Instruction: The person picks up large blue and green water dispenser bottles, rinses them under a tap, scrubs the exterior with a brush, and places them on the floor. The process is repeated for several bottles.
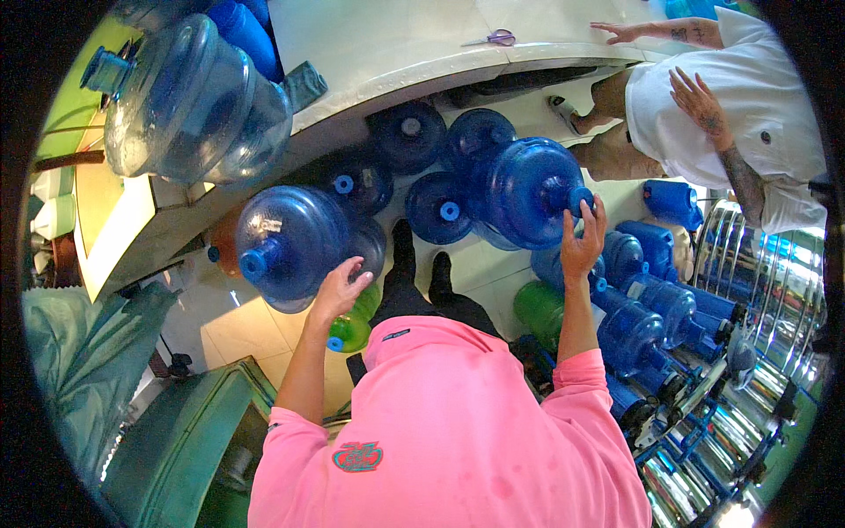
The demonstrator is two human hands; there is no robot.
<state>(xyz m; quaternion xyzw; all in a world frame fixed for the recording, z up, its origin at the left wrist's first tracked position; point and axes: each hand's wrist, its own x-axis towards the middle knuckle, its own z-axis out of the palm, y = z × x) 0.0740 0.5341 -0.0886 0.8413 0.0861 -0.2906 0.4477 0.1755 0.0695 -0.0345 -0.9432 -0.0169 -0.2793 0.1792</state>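
Note:
My left hand (339, 290) is open, its fingers apart, close beside a large blue water jug (299, 231) whose capped neck points down and left. Whether the fingertips touch that jug, I cannot tell. At the right, the fingers of my right hand (581, 242) curl around the blue cap (578, 201) of another big blue water jug (528, 189), which lies tilted over the jugs behind it. A green jug (354, 326) stands below my left hand, partly hidden. Between the two hands stand several capped blue jugs, one of them (439, 209) in front of my feet.
Clear empty-looking jugs (198, 101) lie on the counter (387, 40) at the far left, with scissors (493, 38) farther along. A person in a white shirt (704, 114) stands at the right, one hand on the counter. A rack (704, 387) with blue jugs fills the right side.

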